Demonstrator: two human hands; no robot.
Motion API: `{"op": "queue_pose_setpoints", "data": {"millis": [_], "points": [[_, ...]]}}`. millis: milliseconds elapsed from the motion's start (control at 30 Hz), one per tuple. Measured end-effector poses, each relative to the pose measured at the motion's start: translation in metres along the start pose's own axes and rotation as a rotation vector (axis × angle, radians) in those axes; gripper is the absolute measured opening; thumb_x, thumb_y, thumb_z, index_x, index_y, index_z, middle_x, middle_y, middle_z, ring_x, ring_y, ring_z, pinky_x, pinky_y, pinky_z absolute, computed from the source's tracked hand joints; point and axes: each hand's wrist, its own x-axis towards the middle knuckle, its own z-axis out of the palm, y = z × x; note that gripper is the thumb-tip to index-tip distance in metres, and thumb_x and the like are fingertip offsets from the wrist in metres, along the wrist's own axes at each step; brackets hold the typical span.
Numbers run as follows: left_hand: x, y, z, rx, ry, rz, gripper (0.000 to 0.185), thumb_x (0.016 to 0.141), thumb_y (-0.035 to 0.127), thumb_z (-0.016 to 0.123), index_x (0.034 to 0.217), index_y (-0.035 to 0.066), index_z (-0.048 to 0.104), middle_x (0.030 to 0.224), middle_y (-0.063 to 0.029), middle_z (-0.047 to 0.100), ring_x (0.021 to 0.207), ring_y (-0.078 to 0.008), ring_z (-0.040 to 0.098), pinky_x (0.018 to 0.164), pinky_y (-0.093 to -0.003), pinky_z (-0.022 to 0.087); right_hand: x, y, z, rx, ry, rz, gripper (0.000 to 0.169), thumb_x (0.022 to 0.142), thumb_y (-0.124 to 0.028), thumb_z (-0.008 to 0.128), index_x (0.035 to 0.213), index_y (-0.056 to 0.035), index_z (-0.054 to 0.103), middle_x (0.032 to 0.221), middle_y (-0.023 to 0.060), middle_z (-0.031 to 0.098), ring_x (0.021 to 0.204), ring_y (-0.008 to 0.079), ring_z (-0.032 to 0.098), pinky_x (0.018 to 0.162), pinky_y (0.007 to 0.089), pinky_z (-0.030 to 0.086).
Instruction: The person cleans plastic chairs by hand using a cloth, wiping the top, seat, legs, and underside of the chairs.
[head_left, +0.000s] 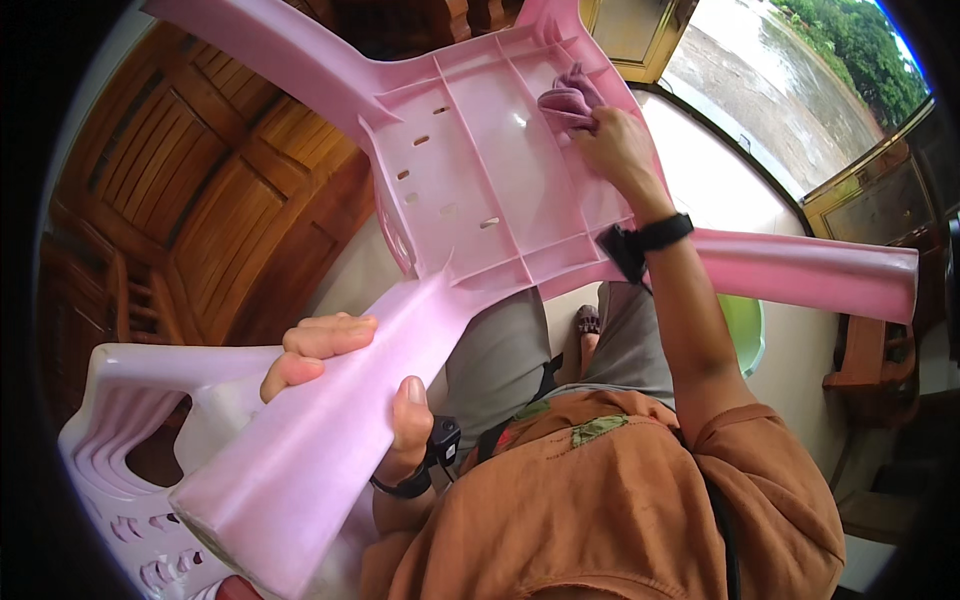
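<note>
A pink plastic chair (529, 169) is turned so the ribbed underside of its seat faces me, its legs spread outward. My left hand (352, 375) grips the near-left chair leg (330, 450), fingers over one side and thumb on the other. In my right hand (619, 146) is a bunched purple cloth (568, 101), pressed against the seat underside near its right edge. Ribs cross the underside, and several small slots pierce its left part. Each of my wrists wears a black strap with a small device.
Stacked pale pink plastic chairs (135, 405) stand at lower left. Carved wooden furniture (217, 195) fills the left side. A green basin (741, 334) sits on the tiled floor (799, 360), partly behind my right arm. Beyond a doorway at upper right lies wet paving (765, 75).
</note>
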Motion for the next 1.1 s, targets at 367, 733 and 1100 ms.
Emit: {"op": "queue_pose_setpoints", "data": {"millis": [367,733,1100], "points": [[0.003,-0.003,0.002,-0.015,-0.01,0.012,0.077,0.064,0.008,0.065,0.136,0.008,0.036,0.098,-0.0173,0.059,0.079,-0.0246,0.05,0.07,-0.0399,0.043,-0.002,0.002,-0.03,-0.124,0.162,0.237,0.036,0.083,-0.033,0.068,0.096,0.0008,0.071,0.099,0.0237,0.069,0.09,0.0391,0.068,0.081,0.0509,0.053],[-0.001,-0.006,0.006,-0.025,0.014,0.02,0.077,0.065,0.012,0.064,0.138,0.01,0.038,0.099,-0.0162,0.059,0.082,-0.0242,0.051,0.077,-0.0393,0.043,-0.002,0.042,0.03,-0.222,0.241,0.094,0.013,0.091,-0.013,0.051,0.095,-0.0041,0.06,0.092,0.0206,0.069,0.091,0.0396,0.067,0.074,0.0477,0.053],[-0.004,-0.006,0.005,0.015,0.024,-0.014,0.069,0.068,0.016,0.061,0.135,0.012,0.047,0.099,-0.0163,0.057,0.09,-0.0272,0.051,0.089,-0.0447,0.045,-0.096,0.002,-0.016,-0.464,0.117,-0.087,0.02,0.08,-0.009,0.057,0.095,0.0003,0.066,0.097,0.0177,0.063,0.094,0.0317,0.061,0.081,0.042,0.047]]}}
